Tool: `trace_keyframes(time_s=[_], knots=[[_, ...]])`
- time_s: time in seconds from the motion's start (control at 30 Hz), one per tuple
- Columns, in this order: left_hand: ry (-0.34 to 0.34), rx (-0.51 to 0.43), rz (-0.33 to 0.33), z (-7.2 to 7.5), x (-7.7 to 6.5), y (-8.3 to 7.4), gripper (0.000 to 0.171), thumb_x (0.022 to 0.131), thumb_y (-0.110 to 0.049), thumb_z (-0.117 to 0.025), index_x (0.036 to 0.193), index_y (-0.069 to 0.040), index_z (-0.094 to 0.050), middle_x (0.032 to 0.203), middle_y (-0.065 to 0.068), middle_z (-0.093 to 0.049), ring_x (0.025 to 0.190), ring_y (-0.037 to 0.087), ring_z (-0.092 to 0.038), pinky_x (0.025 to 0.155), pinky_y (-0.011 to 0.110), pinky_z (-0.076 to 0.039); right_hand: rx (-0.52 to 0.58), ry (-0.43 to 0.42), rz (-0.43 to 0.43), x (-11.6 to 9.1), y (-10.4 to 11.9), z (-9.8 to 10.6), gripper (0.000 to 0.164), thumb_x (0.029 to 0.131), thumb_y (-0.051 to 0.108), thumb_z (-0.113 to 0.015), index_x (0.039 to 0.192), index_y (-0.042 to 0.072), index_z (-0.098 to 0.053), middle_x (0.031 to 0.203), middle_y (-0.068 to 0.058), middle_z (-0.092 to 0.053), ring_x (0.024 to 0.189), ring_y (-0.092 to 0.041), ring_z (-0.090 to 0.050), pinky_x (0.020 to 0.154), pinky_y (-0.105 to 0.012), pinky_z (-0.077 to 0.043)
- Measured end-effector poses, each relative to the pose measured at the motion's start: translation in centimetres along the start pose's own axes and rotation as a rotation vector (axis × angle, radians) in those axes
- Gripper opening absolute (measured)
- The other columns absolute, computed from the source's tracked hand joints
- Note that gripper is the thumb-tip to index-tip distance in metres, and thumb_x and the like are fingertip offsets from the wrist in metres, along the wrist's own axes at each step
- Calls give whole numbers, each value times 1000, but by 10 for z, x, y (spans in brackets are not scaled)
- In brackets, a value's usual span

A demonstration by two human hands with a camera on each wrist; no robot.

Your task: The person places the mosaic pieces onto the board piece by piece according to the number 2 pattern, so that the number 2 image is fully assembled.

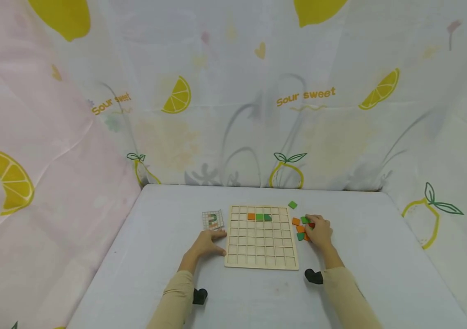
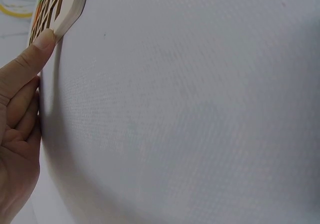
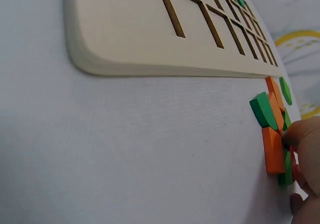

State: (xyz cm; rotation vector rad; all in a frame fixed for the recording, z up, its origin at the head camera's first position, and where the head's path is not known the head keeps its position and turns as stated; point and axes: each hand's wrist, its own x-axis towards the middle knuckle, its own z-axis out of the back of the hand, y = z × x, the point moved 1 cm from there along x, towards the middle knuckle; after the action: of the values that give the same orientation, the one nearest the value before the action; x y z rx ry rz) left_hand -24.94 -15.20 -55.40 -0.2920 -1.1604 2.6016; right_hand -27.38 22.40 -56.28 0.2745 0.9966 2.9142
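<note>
A light wooden grid board [image 1: 262, 267] lies on the table. Along one of its upper rows sit an orange tile [image 1: 251, 216], a light green tile [image 1: 260, 217] and a dark green tile with a curved edge [image 1: 268, 217]. My left hand [image 1: 206, 243] touches the board's left edge with spread thumb and fingers; the thumb [image 2: 44, 41] rests at the rim in the left wrist view. Over a loose cluster of tiles right of the board is my right hand [image 1: 319, 230]. Its fingertips are among green, orange and red tiles [image 1: 312, 225]; whether they pinch one is hidden.
A small card with a gridded colour pattern [image 1: 212, 220] lies left of the board, beyond my left hand. One green tile [image 1: 292, 204] is apart from the cluster, near the board's far right corner. A printed cloth [image 1: 233, 137] hangs behind the white table [image 1: 258, 301].
</note>
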Motion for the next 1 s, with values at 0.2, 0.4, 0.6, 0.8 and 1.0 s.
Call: trace_keyframes(time_s=[0.2, 0.4, 0.6, 0.8, 1.0], knots=[[6, 14, -26, 1, 0, 1, 64, 60, -14, -86, 117, 3, -63, 126, 19, -57, 124, 35, -49, 105, 47, -38, -28, 12, 34, 10, 0, -3, 34, 83, 9, -58, 113, -5, -62, 120, -28, -54, 106, -50, -47, 82, -65, -40], [-5, 5, -10, 2, -1, 0, 65, 59, -14, -87, 117, 3, -63, 126, 18, -58, 124, 34, -49, 106, 47, -37, -44, 77, 134, 14, 3, -7, 36, 86, 6, -56, 121, -2, -58, 130, -23, -53, 111, -51, -43, 82, -67, -37], [-2, 0, -9, 2, -2, -2, 65, 59, -13, -87, 117, 3, -62, 126, 18, -58, 124, 33, -49, 106, 47, -37, -61, 40, 149, 15, 9, -7, 25, 86, 6, -61, 107, -5, -66, 115, -26, -61, 106, -48, -51, 84, -64, -41], [3, -4, 7, 3, -2, -2, 65, 59, -13, -86, 118, 2, -62, 127, 17, -57, 125, 33, -48, 106, 46, -36, 56, -22, 85, 13, 13, -2, 31, 74, 11, -62, 95, -12, -66, 94, -27, -66, 93, -42, -61, 85, -52, -49], [4, 2, 3, 2, -2, -2, 65, 60, -13, -86, 118, 2, -62, 127, 17, -57, 125, 33, -49, 106, 46, -37, 261, -168, 340, 9, 36, -17, 25, 74, 9, -63, 88, -10, -68, 83, -24, -67, 75, -38, -63, 64, -43, -56]])
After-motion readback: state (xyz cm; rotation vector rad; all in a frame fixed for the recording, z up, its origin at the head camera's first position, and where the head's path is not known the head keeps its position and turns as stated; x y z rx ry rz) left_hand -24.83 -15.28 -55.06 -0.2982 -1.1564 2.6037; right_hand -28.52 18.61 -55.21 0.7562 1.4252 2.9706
